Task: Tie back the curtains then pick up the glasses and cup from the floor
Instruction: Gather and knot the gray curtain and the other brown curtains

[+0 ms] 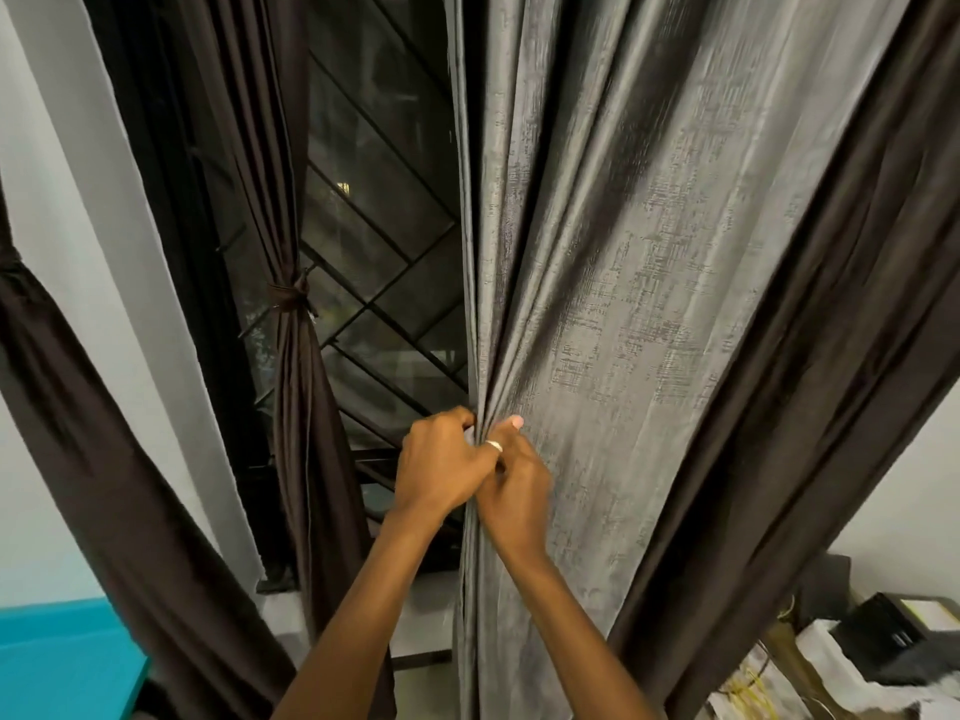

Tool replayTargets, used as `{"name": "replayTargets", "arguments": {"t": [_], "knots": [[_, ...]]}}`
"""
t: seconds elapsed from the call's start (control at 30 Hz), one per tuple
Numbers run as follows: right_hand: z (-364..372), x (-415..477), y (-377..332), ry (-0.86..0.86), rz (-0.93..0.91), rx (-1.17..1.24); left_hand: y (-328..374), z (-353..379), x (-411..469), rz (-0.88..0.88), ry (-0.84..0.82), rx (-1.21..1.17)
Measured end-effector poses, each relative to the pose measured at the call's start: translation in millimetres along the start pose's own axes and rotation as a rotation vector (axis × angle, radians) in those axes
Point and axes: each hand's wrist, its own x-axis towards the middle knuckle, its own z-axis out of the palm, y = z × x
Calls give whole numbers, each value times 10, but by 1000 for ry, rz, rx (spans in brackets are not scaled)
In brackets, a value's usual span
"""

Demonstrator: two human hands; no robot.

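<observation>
Centre of the frame: grey curtain [597, 283], hanging loose, its left edge bunched into folds at lower centre. Left hand [441, 465] closed on that bunched edge from the left; right hand [511, 491] closed on it from the right, thumb up, a ring showing where the two hands touch. Probably the gathering step for this panel, no tie on it yet. Next move likely calls for drawing the folds toward the right side and getting a band round them; no band in view for it.

Counted: one grey curtain; three dark brown panels, one tied [291, 298] at left centre before the window grille [374, 241], one at far left, one at right. Glasses and cup not in view.
</observation>
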Motion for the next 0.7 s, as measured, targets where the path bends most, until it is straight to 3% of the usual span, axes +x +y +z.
{"name": "replayTargets", "arguments": {"t": [0.1, 0.27, 0.33, 0.47, 0.53, 0.7], "knots": [[-30, -11, -22, -20, -43, 39, 60, 30, 29, -38, 54, 115], [-239, 57, 75, -234, 46, 106, 64, 36, 24, -47, 84, 120], [-364, 100, 177, -126, 123, 22, 33, 18, 31, -33, 87, 103], [-744, 297, 385, 301, 243, -171, -23, -30, 44, -25, 74, 87], [-981, 459, 489, 423, 293, -225, -56, -45, 60, -23, 72, 82], [-1415, 792, 661, 232, 447, -70, -89, -72, 86, -25, 57, 81]]}}
